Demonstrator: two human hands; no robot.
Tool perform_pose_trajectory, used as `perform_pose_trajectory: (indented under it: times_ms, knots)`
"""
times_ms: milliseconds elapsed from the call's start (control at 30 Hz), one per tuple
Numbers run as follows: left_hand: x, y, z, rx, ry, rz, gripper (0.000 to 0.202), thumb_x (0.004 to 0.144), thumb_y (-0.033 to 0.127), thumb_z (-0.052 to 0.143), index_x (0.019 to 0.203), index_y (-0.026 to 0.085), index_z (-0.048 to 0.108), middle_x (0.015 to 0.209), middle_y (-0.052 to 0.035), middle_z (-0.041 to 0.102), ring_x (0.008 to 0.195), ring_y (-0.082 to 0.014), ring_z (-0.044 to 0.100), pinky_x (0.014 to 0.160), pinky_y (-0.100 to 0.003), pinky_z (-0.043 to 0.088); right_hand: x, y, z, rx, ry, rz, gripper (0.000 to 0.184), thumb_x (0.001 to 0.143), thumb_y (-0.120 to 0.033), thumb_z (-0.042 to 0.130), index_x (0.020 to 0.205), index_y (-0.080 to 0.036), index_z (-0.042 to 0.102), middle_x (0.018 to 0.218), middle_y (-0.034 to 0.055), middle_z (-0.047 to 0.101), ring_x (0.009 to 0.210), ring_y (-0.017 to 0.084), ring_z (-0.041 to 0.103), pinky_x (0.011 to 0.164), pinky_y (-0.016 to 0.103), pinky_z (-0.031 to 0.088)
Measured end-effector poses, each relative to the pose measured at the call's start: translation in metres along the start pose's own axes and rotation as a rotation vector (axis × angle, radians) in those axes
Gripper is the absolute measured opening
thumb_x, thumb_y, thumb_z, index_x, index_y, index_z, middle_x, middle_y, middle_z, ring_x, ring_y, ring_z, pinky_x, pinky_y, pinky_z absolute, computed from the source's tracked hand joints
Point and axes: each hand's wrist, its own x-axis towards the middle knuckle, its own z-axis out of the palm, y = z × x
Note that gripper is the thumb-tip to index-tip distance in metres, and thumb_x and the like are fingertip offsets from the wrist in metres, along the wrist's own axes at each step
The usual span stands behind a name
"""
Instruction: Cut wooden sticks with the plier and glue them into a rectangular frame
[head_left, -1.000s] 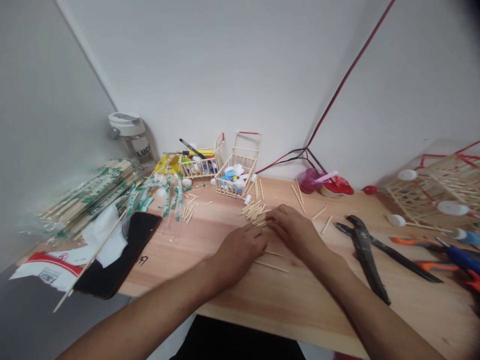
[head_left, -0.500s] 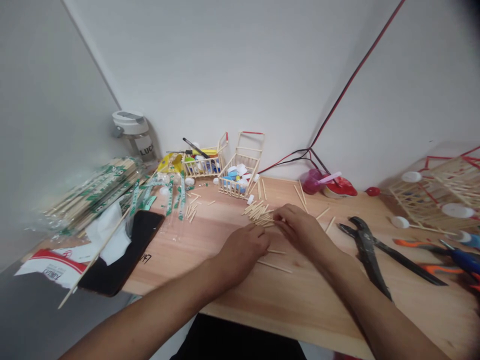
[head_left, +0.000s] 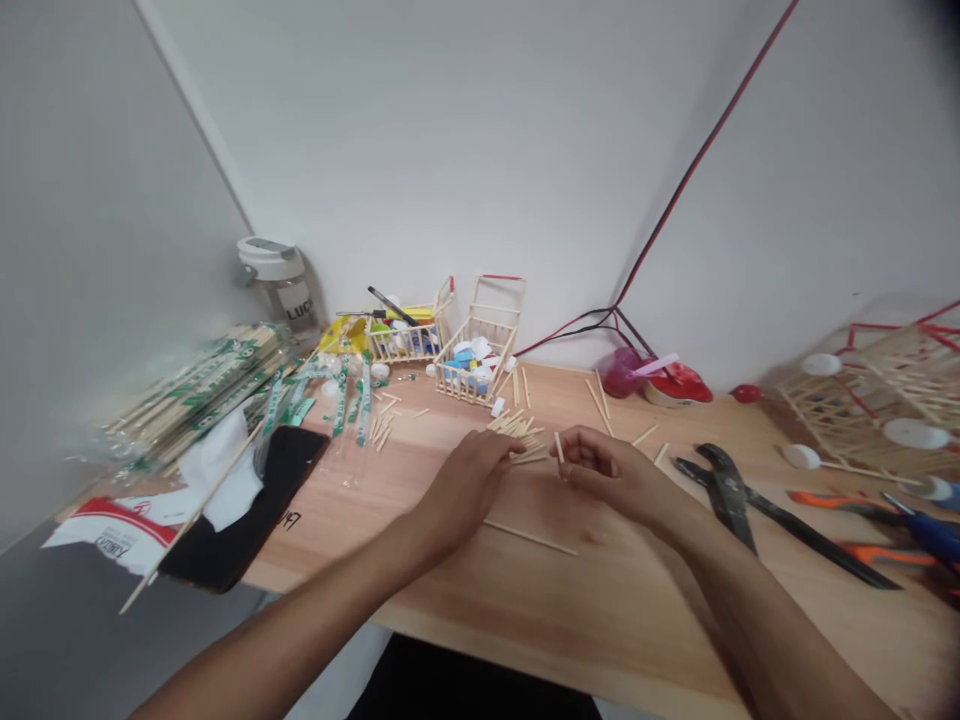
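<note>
one short stick (head_left: 559, 448) sits between both hands (head_left: 474, 472) (head_left: 611, 475), pinched by the right

Sticks (head_left: 517, 425) are crowding the left fingertips (head_left: 510, 447), a cart (head_left: 469, 397) is standing beyond them, and pliers (head_left: 729, 490) are blocking the side right of the right fingers (head_left: 579, 438). Nearer the body than both, open table (head_left: 525, 605) is offering passage, one skewer (head_left: 531, 538) lying flat across it.

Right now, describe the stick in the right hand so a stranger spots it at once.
On the wooden table, find the pile of short sticks. Just right of it, the right hand holds one stick. It appears nearly upright, while its neighbours lie slanted in the pile.
</note>
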Motion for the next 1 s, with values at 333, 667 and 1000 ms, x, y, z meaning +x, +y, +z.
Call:
perform_pose_trajectory:
  times_ms: [333, 667, 1000]
  knots:
    - [0.006, 0.001, -0.001, -0.556, -0.040, -0.192, 0.032, 0.084, 0.016, 0.045, 0.113, 0.012, 0.059, 0.063, 0.0036, 0.049, 0.055, -0.0085, 0.043, 0.055, -0.021, 0.034, -0.001, -0.014, 0.013, 0.051, 0.044, 0.030, 0.023, 0.085, -0.041, 0.056, 0.090, -0.018, 0.058, 0.069, -0.0016, 0.054, 0.061, 0.012, 0.050, 0.056, 0.025, 0.037]
    - [0.006, 0.000, 0.001, -0.830, -0.037, -0.277, 0.035, 0.081, 0.027, 0.057, 0.112, 0.011, 0.061, 0.073, 0.0007, 0.056, 0.049, -0.0047, 0.041, 0.045, -0.019, 0.031, -0.002, -0.019, 0.015, 0.089, 0.090, 0.034, 0.023, 0.083, -0.041, 0.059, 0.085, -0.019, 0.057, 0.069, -0.0008, 0.056, 0.059, 0.011, 0.051, 0.054, 0.025, 0.039]
    - [0.013, 0.006, -0.005, -0.873, -0.145, -0.267, 0.035, 0.081, 0.027, 0.059, 0.112, 0.013, 0.063, 0.070, 0.0015, 0.054, 0.046, -0.0026, 0.036, 0.043, -0.018, 0.025, -0.007, -0.032, 0.015, 0.218, 0.041, 0.077, 0.030, 0.084, -0.047, 0.058, 0.085, -0.017, 0.059, 0.062, -0.0032, 0.050, 0.050, 0.007, 0.041, 0.045, 0.022, 0.028]
